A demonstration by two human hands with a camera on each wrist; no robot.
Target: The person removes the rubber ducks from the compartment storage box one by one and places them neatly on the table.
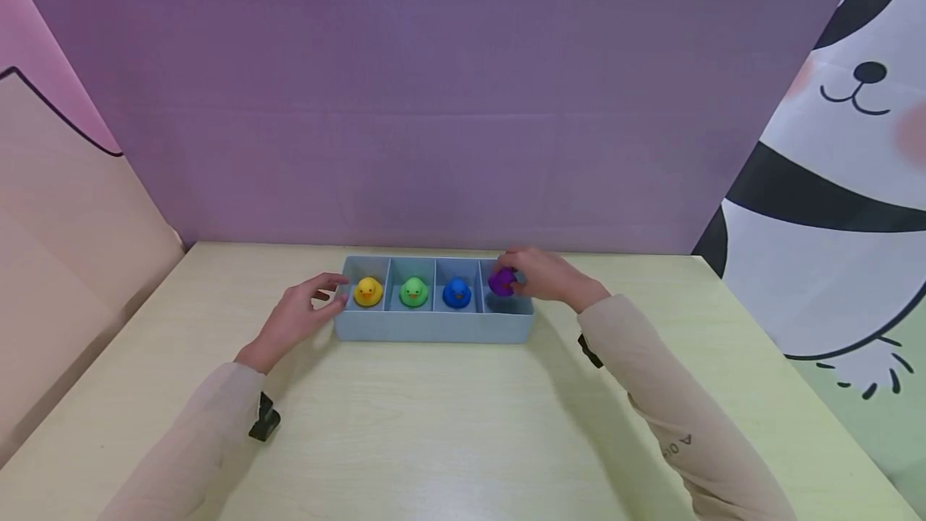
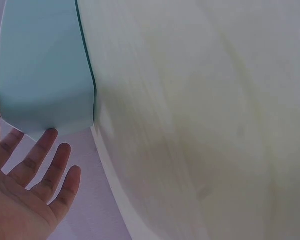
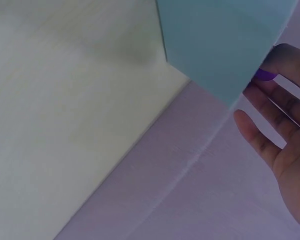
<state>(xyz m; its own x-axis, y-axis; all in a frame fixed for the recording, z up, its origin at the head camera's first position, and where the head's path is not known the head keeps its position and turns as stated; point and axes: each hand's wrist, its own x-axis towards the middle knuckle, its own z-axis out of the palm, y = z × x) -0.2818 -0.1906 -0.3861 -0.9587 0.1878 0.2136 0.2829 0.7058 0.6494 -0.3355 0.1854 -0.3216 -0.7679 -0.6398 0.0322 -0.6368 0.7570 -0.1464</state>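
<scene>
A pale blue box point(image 1: 434, 328) with a row of compartments stands near the table's back edge. From left to right sit a yellow rubber duck point(image 1: 368, 293), a green rubber duck point(image 1: 414, 293) and a blue rubber duck point(image 1: 456, 293), one per compartment. My right hand point(image 1: 541, 273) pinches a purple rubber duck point(image 1: 501, 282) in the rightmost compartment; the right wrist view shows only a sliver of purple duck point(image 3: 265, 75) behind the box wall. My left hand point(image 1: 295, 313) rests its fingertips at the box's left end, fingers spread in the left wrist view.
The light wooden table point(image 1: 434, 424) runs back to a purple cloth backdrop point(image 1: 448, 103). A panda-printed panel point(image 1: 832, 264) stands along the right side, and a beige and pink panel point(image 1: 65, 223) along the left.
</scene>
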